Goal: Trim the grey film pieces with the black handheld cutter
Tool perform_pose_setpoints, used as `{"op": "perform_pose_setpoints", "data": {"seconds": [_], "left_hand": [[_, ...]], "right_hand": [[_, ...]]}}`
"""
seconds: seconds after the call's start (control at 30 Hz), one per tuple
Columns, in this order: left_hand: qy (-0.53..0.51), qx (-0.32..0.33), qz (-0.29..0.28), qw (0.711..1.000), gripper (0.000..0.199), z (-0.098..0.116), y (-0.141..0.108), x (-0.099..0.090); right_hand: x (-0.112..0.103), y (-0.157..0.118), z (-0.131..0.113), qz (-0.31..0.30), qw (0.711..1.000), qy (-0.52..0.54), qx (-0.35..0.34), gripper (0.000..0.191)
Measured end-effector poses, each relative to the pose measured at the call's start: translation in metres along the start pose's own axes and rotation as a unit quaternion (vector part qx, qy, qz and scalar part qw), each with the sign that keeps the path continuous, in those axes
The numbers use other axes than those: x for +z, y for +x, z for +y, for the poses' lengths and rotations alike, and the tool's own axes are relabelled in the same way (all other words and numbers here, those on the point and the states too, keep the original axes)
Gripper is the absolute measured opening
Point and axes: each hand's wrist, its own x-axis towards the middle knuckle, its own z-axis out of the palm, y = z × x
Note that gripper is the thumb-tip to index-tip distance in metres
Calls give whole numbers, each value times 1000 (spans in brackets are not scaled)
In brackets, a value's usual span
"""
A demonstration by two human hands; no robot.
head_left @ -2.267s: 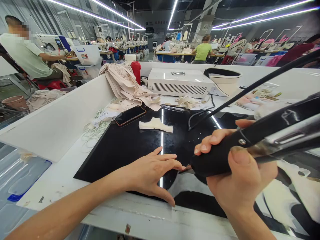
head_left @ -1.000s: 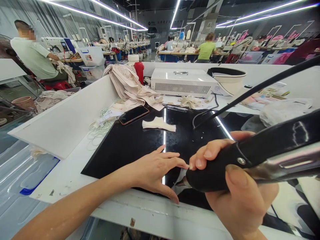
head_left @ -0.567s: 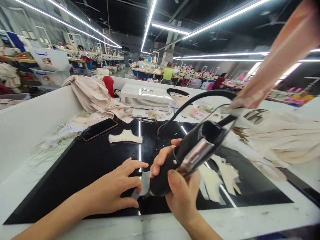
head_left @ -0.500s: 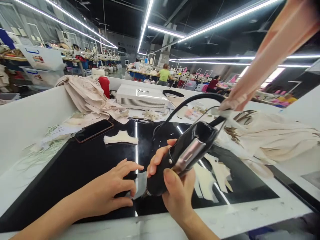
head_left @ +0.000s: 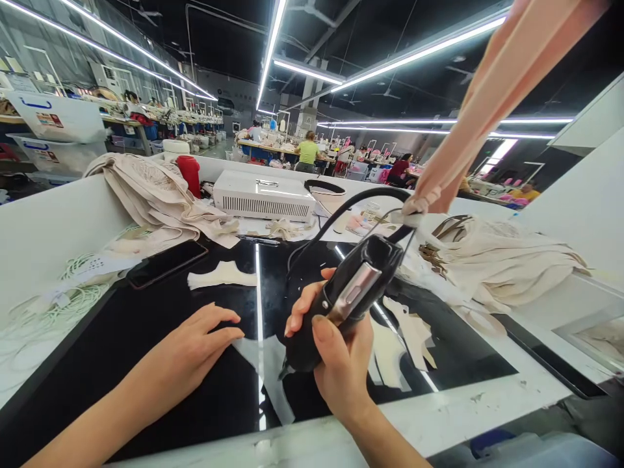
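My right hand (head_left: pixel 341 351) is closed round a black corded hand tool (head_left: pixel 348 292) with a metal lever, its narrow tip pointing down-left. That tip is at a thin translucent grey-white piece (head_left: pixel 273 367) lying on the black glossy board (head_left: pixel 195 390); whether it touches cannot be told. My left hand (head_left: pixel 195 348) rests at the board, fingers stretched out and slightly apart, fingertips by the piece's left corner. Farther back lies a cream cut piece (head_left: pixel 224 274). Right of my right hand are several overlapping cream pieces (head_left: pixel 409 331).
A pink fabric strip (head_left: pixel 468 123) holds the tool's cord end from above. Behind the board stand a white vented box (head_left: pixel 263 195) and a red cone (head_left: pixel 188 175). A phone (head_left: pixel 168 263), pale cords (head_left: pixel 68 305) and beige fabric piles (head_left: pixel 502 260) lie around. People work farther off.
My left hand has drawn back left from the translucent piece, which now shows more of its shape. The tool remains in my right hand. The whole view has shifted slightly.
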Motion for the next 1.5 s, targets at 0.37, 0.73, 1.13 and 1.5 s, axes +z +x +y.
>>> {"op": "perform_pose_setpoints", "data": {"seconds": [0.37,0.73,1.13,1.5], "left_hand": [[-5,-23,-63,998,31,21,8,-8],[-165,-84,-125,975,63,70,25,4],[-165,-100,-169,967,71,72,25,-1],[-169,-110,-169,965,73,74,24,1]], "right_hand": [[-8,12,-6,66,997,-46,-17,37],[-9,13,2,78,995,-55,-20,40],[-5,9,4,66,996,-64,-19,35],[-3,1,-2,51,998,-24,1,40]]}}
